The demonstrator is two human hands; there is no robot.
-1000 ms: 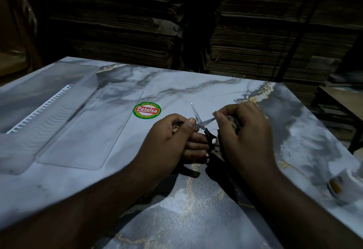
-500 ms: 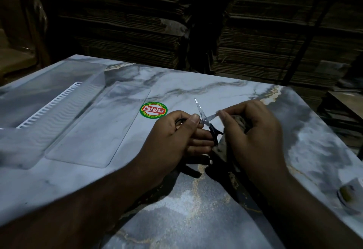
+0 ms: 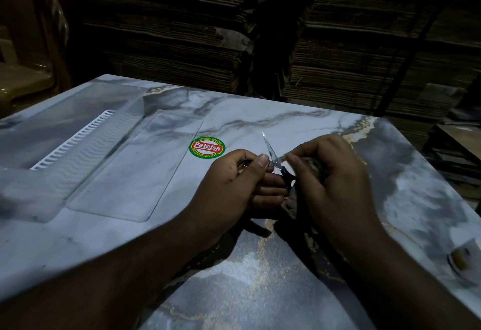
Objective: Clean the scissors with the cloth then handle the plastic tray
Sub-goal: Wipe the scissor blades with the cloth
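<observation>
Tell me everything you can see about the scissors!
The scissors are small, with shiny metal blades and dark handles. The blades stand apart: one points up and away, the other slants toward the right hand, which pinches it beside a cloth. The left hand grips the handles, mostly hiding them, above the table.

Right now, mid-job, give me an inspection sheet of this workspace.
Surface: marble-pattern table, round Patelsa sticker.
Job's things: scissors open, tips up; cloth under the right hand; clear plastic tray at left, untouched.
Clutter: tape roll at right edge, blurred.
Hands: left hand grips the scissor handles; right hand pinches one blade, holding the cloth.
Cables: nothing seen.
Surroundings: stacked cardboard sheets, dim.
</observation>
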